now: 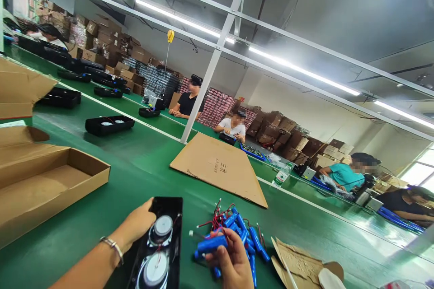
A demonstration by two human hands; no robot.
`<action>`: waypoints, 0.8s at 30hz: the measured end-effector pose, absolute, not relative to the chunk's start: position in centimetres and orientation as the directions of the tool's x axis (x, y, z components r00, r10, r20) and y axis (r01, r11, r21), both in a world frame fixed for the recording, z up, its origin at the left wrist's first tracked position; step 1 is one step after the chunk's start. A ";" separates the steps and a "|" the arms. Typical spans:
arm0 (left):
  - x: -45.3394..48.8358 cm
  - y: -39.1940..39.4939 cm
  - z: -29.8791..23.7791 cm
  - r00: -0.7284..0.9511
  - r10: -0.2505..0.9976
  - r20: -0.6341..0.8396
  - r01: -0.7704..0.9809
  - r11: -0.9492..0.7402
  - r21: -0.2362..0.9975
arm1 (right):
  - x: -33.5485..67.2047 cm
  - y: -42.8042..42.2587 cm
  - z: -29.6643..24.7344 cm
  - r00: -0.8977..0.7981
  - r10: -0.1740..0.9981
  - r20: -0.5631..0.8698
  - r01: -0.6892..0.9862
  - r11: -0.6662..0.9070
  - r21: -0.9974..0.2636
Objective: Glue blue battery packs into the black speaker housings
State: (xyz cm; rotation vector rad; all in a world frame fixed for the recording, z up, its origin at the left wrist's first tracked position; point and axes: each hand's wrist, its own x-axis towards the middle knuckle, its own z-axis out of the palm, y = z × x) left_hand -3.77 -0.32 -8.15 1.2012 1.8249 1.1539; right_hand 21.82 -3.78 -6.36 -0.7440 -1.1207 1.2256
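Note:
A black speaker housing (161, 244) with two round white drivers lies on the green table in front of me. My left hand (137, 226), with a bracelet on the wrist, grips the housing's left edge, thumb on top. To its right lies a pile of blue cylindrical battery cells (246, 235) with red and black wires. My right hand (232, 264) is closed round one blue battery cell (210, 244), held level just above the table beside the pile.
An open cardboard box (50, 185) stands at the left, a flat cardboard sheet (220, 167) ahead, torn cardboard (301, 264) at lower right. More black housings (108, 125) lie along the belt. Several other people sit working on the far side; a white post (210, 72) rises mid-table.

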 end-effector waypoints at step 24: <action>-0.4 0.4 -11.2 -0.060 0.993 -0.103 -0.006 0.103 0.995 | 13.9 4.3 -4.9 -0.399 0.843 0.361 0.487 0.529 -0.695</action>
